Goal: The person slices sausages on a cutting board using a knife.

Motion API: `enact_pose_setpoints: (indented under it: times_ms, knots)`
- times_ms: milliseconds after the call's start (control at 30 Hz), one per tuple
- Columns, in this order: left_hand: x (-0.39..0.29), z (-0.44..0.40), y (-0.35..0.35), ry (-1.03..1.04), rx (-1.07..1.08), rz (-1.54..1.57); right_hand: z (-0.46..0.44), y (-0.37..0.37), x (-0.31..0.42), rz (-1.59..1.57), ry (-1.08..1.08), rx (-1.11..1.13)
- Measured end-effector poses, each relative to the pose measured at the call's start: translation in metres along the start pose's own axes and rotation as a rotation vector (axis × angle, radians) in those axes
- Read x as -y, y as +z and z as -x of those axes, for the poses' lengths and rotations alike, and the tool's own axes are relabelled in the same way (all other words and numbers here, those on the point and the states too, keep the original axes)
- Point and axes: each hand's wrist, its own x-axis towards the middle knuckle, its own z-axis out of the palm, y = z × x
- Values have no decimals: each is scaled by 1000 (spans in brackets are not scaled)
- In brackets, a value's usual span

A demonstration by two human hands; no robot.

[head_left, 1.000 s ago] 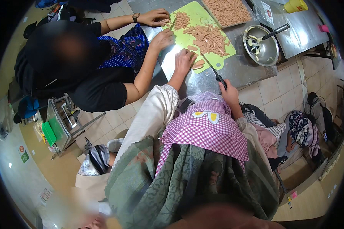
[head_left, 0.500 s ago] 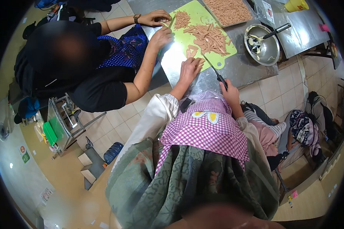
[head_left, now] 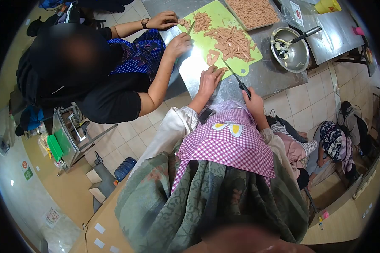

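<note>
My right hand (head_left: pixel 254 102) grips the black handle of a kitchen knife (head_left: pixel 242 86), its blade pointing away over the near edge of the green cutting board (head_left: pixel 248 66). My left hand (head_left: pixel 211 80) is at the board's near left corner, fingers bent and pressed on a pinkish sausage piece (head_left: pixel 224 70) beside the blade. Just beyond those fingers lie flat sausage slices (head_left: pixel 212 57). A heap of sausage strips (head_left: pixel 233 43) covers the board's middle, and small diced bits (head_left: pixel 202 21) sit at its far left.
At the left, a co-worker's hand (head_left: pixel 179 44) holds another knife (head_left: pixel 191 28); their other hand (head_left: pixel 164 20) rests by sausage pieces. A tray of diced sausage (head_left: pixel 252 12) stands behind the board. A steel bowl (head_left: pixel 297 63) with a utensil is at right. People sit at lower right.
The co-worker's far hand has shifted left, off the sausage pieces at the board's edge. My left fingers have shifted slightly over their piece. My knife has hardly moved.
</note>
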Motion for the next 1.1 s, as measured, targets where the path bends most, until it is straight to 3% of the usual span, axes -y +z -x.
enact_pose_setpoints:
  times_ms: [200, 300, 400, 500, 633, 667, 767, 800, 900, 1000, 1100]
  knots:
    - [-3, 2, -5, -9, -13, 69, -1, 3, -2, -15, 6, 3]
    - [-4, 1, -5, -222, -16, 293, -1, 2, -4, -20, 8, 8]
    - [4, -9, -1, -366, -198, 453, -1, 4, -5, -26, 3, -2]
    - [18, -25, 0, -486, -179, 434, -1, 4, -3, -21, 11, 9]
    - [18, -42, -9, -170, -252, 11, -1, 2, -2, -6, 19, 14]
    - [12, -43, -11, -53, -350, -198, -2, 2, -3, -3, 19, 14]
    - [7, -32, -11, -30, -80, 89, -1, 1, -2, -15, 7, 11]
    - [8, -27, -8, 23, -12, 54, -1, 1, -2, -18, 9, 16]
    - [11, -19, -3, 39, 30, 17, -2, 0, -1, -10, 14, 22]
    - [5, -13, -1, 130, -69, -3, -3, -1, -2, 7, 15, 22]
    - [4, 1, -3, 123, 56, -15, -4, 2, -4, -30, 4, 25]
